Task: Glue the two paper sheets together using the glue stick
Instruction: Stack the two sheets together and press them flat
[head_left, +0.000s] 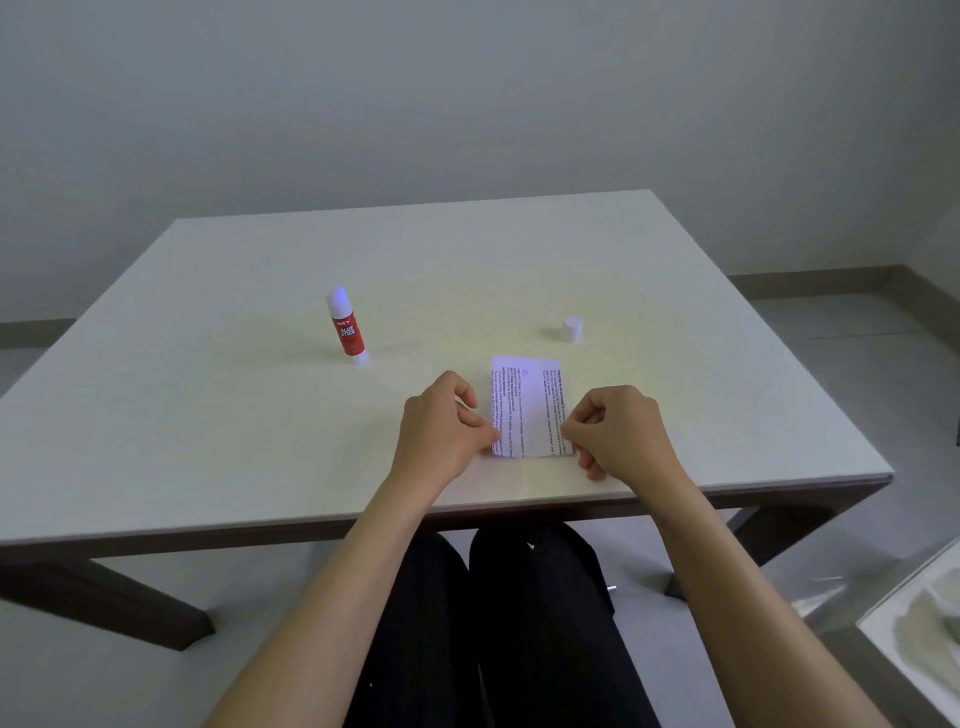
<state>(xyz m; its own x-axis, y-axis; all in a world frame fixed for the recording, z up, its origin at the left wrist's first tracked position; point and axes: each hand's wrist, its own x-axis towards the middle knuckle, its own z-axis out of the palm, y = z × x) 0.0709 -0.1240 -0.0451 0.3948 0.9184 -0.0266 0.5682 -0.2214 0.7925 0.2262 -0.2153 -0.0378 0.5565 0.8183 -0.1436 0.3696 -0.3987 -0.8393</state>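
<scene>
A small printed paper sheet lies on the white table near its front edge. Only one sheet shows; I cannot tell if a second lies under it. My left hand pinches the sheet's near left corner with thumb and fingers. My right hand pinches its near right corner. The red and white glue stick stands upright and uncapped to the far left of the paper. Its white cap stands apart, just beyond the paper's far right corner.
The table's front edge runs just below my hands, with dark legs under it. My knees in black trousers are beneath. A pale tray-like object sits low at the right.
</scene>
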